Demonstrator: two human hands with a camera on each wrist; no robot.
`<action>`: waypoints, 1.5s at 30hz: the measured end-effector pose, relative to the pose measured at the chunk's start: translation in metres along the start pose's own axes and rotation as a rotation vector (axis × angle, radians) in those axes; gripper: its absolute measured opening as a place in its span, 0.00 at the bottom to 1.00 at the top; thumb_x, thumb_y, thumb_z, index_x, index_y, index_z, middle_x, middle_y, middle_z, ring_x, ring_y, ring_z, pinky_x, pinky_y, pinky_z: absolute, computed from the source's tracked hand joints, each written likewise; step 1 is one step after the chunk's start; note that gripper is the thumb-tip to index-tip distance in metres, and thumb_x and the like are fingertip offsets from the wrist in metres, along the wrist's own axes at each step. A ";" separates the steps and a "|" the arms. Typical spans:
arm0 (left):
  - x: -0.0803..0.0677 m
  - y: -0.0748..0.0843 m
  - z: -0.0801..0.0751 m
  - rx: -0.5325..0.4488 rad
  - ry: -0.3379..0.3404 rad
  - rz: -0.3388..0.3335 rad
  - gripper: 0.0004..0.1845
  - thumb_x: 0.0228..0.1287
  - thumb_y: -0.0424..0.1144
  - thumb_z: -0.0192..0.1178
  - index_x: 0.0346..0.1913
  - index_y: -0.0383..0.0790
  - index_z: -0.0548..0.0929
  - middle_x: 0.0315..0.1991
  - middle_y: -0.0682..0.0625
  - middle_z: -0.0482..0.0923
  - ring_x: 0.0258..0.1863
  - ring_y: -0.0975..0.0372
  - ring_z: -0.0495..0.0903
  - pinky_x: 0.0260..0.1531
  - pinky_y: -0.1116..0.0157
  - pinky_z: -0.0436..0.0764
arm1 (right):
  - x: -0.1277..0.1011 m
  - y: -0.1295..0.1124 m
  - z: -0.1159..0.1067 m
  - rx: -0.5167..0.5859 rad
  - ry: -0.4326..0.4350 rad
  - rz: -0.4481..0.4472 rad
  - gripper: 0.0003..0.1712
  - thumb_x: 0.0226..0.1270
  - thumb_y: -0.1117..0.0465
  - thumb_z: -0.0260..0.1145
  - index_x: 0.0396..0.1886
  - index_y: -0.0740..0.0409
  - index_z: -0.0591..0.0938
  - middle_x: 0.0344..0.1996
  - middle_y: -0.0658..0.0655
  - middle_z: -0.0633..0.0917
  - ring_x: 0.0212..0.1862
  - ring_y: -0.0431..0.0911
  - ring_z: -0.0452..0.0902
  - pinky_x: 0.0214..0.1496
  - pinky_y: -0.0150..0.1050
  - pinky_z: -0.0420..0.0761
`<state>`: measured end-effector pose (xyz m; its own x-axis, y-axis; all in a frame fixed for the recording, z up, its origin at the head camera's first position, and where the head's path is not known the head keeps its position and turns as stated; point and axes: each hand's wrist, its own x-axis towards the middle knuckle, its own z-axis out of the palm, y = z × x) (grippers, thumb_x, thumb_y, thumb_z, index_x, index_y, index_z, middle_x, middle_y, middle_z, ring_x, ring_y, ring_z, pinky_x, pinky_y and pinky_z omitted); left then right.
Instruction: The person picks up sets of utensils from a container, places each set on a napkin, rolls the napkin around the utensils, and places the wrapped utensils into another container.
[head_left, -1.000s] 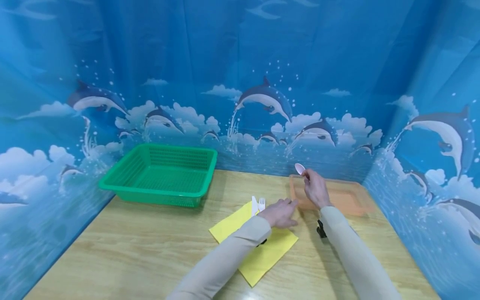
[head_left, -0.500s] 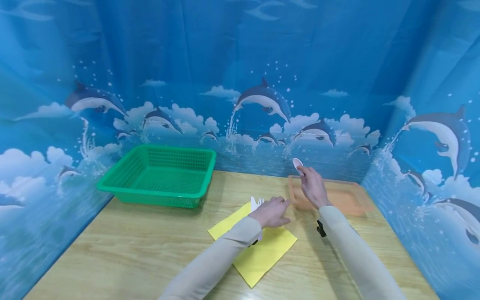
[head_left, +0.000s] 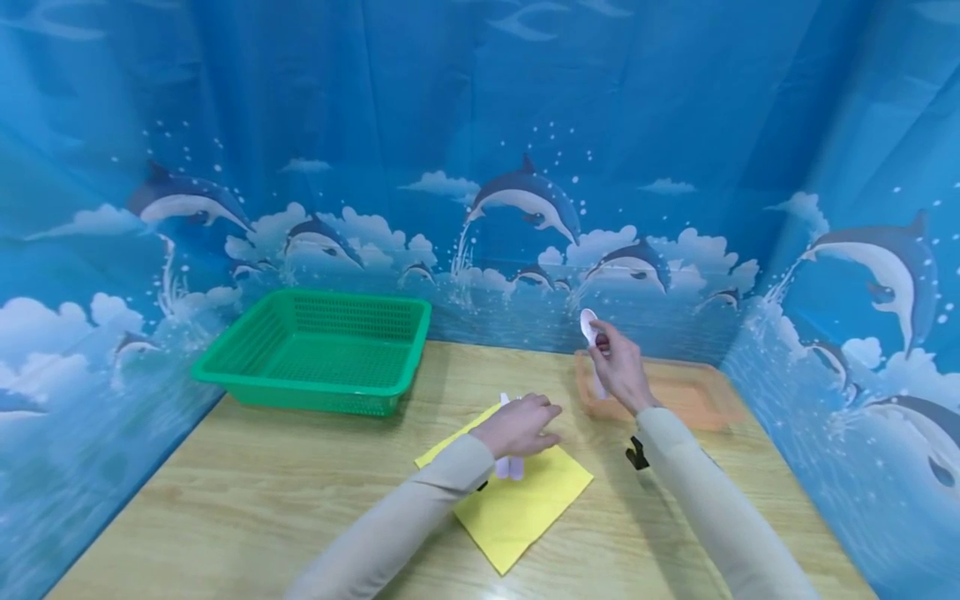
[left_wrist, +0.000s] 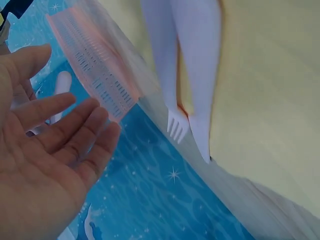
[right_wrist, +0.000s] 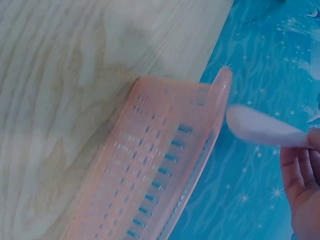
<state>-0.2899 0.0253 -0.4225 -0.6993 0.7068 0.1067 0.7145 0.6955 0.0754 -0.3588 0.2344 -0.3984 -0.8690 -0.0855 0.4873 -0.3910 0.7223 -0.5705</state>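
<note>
My right hand (head_left: 624,373) pinches a white plastic spoon (head_left: 588,323) above the left end of the orange basket. The spoon's bowl points up and its handle hangs below the fingers. In the right wrist view part of the spoon (right_wrist: 262,129) shows beside the basket's rim. My left hand (head_left: 517,427) hovers over a yellow napkin (head_left: 517,521), fingers loosely extended and holding nothing. Beneath it on the napkin, a white plastic fork (left_wrist: 164,65) and knife (left_wrist: 201,75) lie side by side. The left hand hides their middle in the head view.
A shallow orange perforated basket (head_left: 697,396) stands at the table's back right. To the back left is a larger green perforated basket (head_left: 315,387). The wooden table (head_left: 300,492) is bounded by a blue dolphin-print curtain (head_left: 420,125) at the back and sides.
My left hand has drawn left across the napkin, baring the cutlery handles. My right hand has shifted slightly left and up with the spoon, whose handle now shows below the hand.
</note>
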 end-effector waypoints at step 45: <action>-0.085 -0.074 -0.004 -0.251 -0.209 -0.140 0.18 0.45 0.48 0.77 0.22 0.45 0.77 0.18 0.58 0.71 0.18 0.68 0.67 0.21 0.72 0.70 | -0.020 -0.059 0.069 0.606 -0.369 0.417 0.34 0.66 0.72 0.64 0.71 0.62 0.65 0.39 0.67 0.83 0.44 0.61 0.85 0.45 0.48 0.87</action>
<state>-0.2828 -0.0868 -0.4336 -0.7614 0.6361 -0.1250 0.5763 0.7525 0.3186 -0.3390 0.1462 -0.4198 -0.9816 -0.1883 -0.0320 -0.0181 0.2581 -0.9659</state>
